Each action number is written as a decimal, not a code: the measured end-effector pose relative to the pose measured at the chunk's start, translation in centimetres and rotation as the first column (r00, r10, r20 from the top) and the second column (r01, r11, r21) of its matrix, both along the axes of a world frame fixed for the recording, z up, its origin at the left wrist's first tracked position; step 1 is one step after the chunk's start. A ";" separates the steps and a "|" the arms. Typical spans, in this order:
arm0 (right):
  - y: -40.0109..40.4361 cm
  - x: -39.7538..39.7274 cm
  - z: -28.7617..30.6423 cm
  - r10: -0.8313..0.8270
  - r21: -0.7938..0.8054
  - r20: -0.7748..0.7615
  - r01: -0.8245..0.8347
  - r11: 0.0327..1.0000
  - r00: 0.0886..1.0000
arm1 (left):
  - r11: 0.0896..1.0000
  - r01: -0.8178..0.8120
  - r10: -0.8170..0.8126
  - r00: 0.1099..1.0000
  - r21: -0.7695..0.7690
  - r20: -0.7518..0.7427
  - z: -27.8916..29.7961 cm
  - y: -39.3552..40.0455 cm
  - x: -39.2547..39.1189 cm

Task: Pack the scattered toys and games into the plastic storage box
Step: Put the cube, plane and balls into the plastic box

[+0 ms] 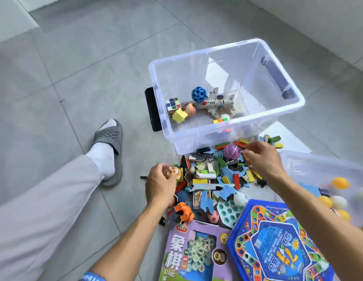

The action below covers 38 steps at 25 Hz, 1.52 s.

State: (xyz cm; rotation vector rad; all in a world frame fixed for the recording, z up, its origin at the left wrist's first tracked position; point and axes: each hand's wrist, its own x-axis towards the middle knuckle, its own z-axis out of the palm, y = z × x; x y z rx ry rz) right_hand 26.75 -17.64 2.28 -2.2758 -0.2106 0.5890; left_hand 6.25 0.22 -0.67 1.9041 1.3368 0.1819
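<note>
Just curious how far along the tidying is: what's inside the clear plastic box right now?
In the clear plastic box: a blue holed ball, a toy airplane, two puzzle cubes, a yellow block and a small ball-like toy. Anything beneath the airplane is hidden.

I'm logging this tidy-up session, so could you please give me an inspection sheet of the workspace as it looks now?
Surface: grey tiled floor.
Job's things: clear storage box holds a toy plane, blue ball and puzzle cube; toy pile beside it on the floor.
Clutter: purple chess box, blue board game, clear lid.
Grippers: left hand grips a small toy figure; right hand reaches into the pile beside the purple ball, grasp unclear.
Cables: nothing seen.
Surroundings: person's leg, grey slipper.
</note>
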 end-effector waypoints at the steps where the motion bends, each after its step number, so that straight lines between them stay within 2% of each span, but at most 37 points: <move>1: 0.1 0.4 -1.2 0.152 -0.144 0.095 -0.138 0.980 0.984 | 0.995 0.100 -0.098 0.987 0.005 -0.125 -1.9 -0.1 -0.7; 2: 0.4 0.8 -2.3 0.305 -0.259 0.147 -0.261 0.930 0.941 | 0.978 0.207 -0.198 0.957 0.021 -0.211 -3.4 0.0 -0.9; 4: 1.0 2.0 -4.9 0.523 -0.391 0.117 -0.444 0.806 0.845 | 0.924 0.382 -0.359 0.889 0.028 -0.284 -5.3 0.9 -0.2; 6: 1.7 2.7 -6.9 0.600 -0.456 0.004 -0.532 0.713 0.800 | 0.878 0.477 -0.462 0.820 -0.041 -0.337 -6.1 1.7 1.0; 7: 1.8 2.8 -7.6 0.598 -0.459 -0.045 -0.548 0.699 0.800 | 0.862 0.503 -0.487 0.793 -0.058 -0.366 -6.6 1.9 1.4; 9: 1.9 2.6 -8.5 0.560 -0.412 -0.063 -0.532 0.740 0.826 | 0.850 0.526 -0.475 0.783 0.018 -0.402 -6.5 1.9 1.5; 11: 1.9 2.5 -8.1 0.506 -0.380 -0.031 -0.479 0.792 0.862 | 0.854 0.508 -0.438 0.819 0.114 -0.371 -5.5 1.6 1.3; 12: 1.8 2.2 -7.6 0.467 -0.364 -0.008 -0.438 0.822 0.884 | 0.887 0.446 -0.398 0.869 0.118 -0.293 -4.6 1.2 1.0; 13: 1.5 1.7 -6.8 0.398 -0.314 0.013 -0.374 0.873 0.917 | 0.930 0.352 -0.332 0.927 0.100 -0.177 -3.1 0.6 0.6; 14: 1.1 0.8 -5.9 0.286 -0.197 0.036 -0.274 0.941 0.957 | 0.963 0.260 -0.257 0.965 0.075 -0.043 -1.3 -0.1 0.1; 15: 0.6 -0.3 -4.6 0.147 -0.016 0.018 -0.147 0.989 0.989 | 0.980 0.189 -0.193 0.978 0.059 0.078 0.9 -1.0 -0.3; 16: 0.2 -1.6 -3.0 0.028 0.189 -0.031 -0.022 0.982 0.999 | 0.987 0.143 -0.153 0.970 0.069 0.187 3.4 -1.9 -0.5; 17: -0.1 -2.7 -1.1 -0.040 0.385 -0.093 0.073 0.920 0.995 | 0.988 0.115 -0.142 0.945 0.106 0.294 5.5 -2.5 -0.4; 18: 0.0 -3.4 0.7 -0.059 0.514 -0.143 0.125 0.848 0.988 | 0.984 0.094 -0.146 0.911 0.151 0.385 7.5 -2.7 0.3; 21: 2.4 -2.0 6.5 -0.019 0.643 -0.241 0.175 0.746 0.970 | 0.985 0.080 -0.147 0.860 0.155 0.489 11.7 -1.2 4.8; 24: 5.0 0.6 10.8 -0.004 0.622 -0.386 0.263 0.738 0.923 | 0.995 0.094 -0.103 0.915 0.042 0.391 14.2 1.1 9.4; 27: 3.1 -0.1 12.4 -0.037 0.526 -0.425 0.280 0.803 0.905 | 0.978 0.198 -0.209 0.927 0.068 0.310 15.6 -0.8 8.7; 29: -1.0 -2.4 12.0 -0.044 0.478 -0.438 0.274 0.835 0.898 | 0.934 0.353 -0.354 0.886 0.059 0.298 15.3 -3.8 6.9; 32: -9.1 -6.1 9.3 -0.180 0.384 -0.461 0.379 0.842 0.869 | 0.830 0.557 -0.540 0.808 -0.008 0.237 13.9 -9.5 5.1; 35: -16.9 -9.2 6.0 -0.354 0.295 -0.450 0.511 0.808 0.820 | 0.718 0.695 -0.682 0.713 -0.034 0.161 12.3 -15.3 5.4; 38: -24.2 -10.7 2.7 -0.552 0.205 -0.394 0.655 0.727 0.735 | 0.568 0.822 -0.818 0.569 -0.044 0.078 9.8 -21.5 7.3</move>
